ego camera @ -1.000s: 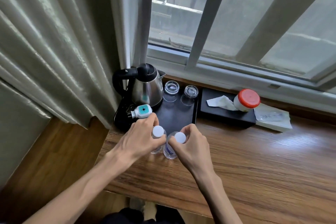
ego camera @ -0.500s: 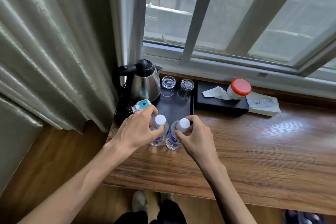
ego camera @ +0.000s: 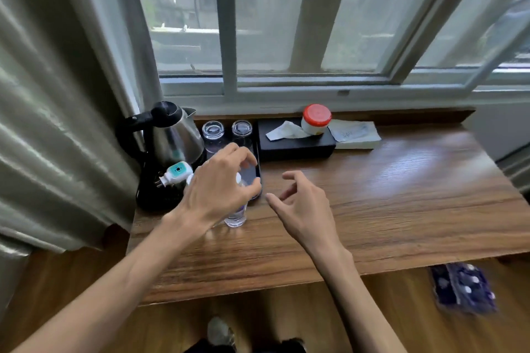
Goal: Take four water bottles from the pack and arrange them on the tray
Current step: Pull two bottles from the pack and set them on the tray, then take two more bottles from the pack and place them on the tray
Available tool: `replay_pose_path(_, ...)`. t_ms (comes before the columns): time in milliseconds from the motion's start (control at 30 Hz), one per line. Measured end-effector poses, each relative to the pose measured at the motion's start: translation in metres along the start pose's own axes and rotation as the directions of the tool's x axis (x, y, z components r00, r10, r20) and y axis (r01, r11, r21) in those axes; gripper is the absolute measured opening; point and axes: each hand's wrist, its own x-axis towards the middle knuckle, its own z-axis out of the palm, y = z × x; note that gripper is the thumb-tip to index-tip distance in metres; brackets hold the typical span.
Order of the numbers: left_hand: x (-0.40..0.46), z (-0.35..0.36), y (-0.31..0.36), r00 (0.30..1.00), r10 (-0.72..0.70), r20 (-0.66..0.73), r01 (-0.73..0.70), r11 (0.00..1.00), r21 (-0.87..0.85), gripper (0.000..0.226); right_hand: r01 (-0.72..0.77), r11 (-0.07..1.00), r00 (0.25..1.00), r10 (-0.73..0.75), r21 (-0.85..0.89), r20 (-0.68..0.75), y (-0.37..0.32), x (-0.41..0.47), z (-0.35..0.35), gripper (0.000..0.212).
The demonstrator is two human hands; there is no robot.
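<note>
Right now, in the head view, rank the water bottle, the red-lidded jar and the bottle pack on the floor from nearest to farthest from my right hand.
From the right hand:
1. water bottle, just left, under the left hand.
2. red-lidded jar, behind, by the window.
3. bottle pack, far right, on the floor.

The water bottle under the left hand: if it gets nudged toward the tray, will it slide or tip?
The water bottle stands upright, tall on a narrow base, so a push near the cap would probably tip it. It seems to hold water, which likely steadies it. The wooden table looks smooth, so a low push should slide it, though the tray edge could catch the base. The left hand covers its top.
</note>
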Motion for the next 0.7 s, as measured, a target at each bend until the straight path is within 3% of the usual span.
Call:
replay_pose_path(200,0.016,0.065,0.090,0.977,0.080,0.199,-0.093,0.994,0.056,0.040,-0.092,0.994,0.994,0.095,0.063,-0.050,0.090,-0.026,-0.071,0.058)
replay_pose_path(400,0.022,0.145,0.174,0.898,0.133,0.420,-0.201,0.972,0.120,0.058,-0.226,0.967,0.971,0.233,0.117,-0.053,0.193,-0.063,-0.136,0.071)
replay_pose_path(700,0.014,0.258,0.292,0.750,0.299,0.590,-0.399,0.916,0.043,0.061,-0.474,0.847,0.855,0.508,0.239,-0.103,0.326,-0.111,-0.197,0.072)
